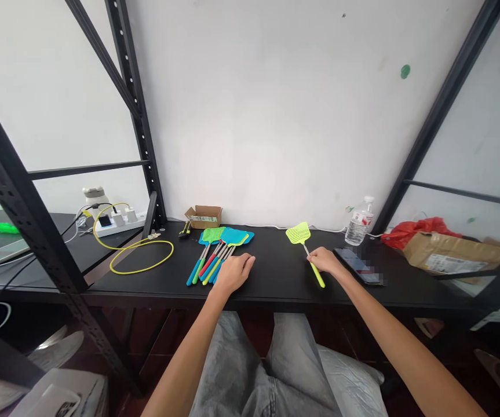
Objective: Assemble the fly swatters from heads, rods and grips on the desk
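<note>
"Black tabletop point(271, 284), pale wall point(241, 116) behind it: what did we have in hand there?"

"Our right grip point(324, 260) was closed around the lower shaft of a yellow-green fly swatter point(299, 233), whose mesh head pointed at the wall and whose handle reached toward the front edge. We couldn't tell whether the head touched the tabletop or was slightly raised."

"And our left grip point(234, 272)?"

"Loosely curled over the rightmost handles of the swatter pile point(220, 236); we couldn't tell whether it had hold of one."

"What could have gone wrong for us?"

"We judged that a sweep to the right might have knocked the smartphone point(356, 263), just beside our forearm, or tipped the water bottle point(357, 227) behind it. A drag of our left arm could have fanned the pile's handles over the front edge, since they ended near it."

"Where did we have room?"

"Mostly between the pile and the single swatter. Behind, the white cord point(271, 226) along the wall could have snagged the mesh; to the left, the looped yellow cable point(173, 250) limited us, and black metal posts point(140, 127) closed off both ends."
</note>
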`<action>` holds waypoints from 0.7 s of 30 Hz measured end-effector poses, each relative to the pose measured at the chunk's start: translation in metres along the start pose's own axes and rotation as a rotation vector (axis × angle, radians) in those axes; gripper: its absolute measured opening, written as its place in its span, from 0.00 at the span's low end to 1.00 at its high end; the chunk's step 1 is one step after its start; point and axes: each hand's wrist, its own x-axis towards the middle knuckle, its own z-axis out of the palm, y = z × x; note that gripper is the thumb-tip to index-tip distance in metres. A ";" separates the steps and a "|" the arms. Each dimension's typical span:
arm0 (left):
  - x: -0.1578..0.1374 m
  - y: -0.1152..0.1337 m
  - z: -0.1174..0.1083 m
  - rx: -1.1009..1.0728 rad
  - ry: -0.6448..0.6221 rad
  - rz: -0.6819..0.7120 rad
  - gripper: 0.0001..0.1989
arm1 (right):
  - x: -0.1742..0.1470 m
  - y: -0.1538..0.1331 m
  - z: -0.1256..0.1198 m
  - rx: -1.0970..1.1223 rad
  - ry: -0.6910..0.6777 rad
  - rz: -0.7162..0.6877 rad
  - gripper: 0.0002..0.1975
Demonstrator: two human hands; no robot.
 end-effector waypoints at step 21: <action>0.000 0.000 0.001 0.047 -0.010 -0.003 0.16 | -0.034 0.002 0.014 -0.178 0.326 -0.010 0.15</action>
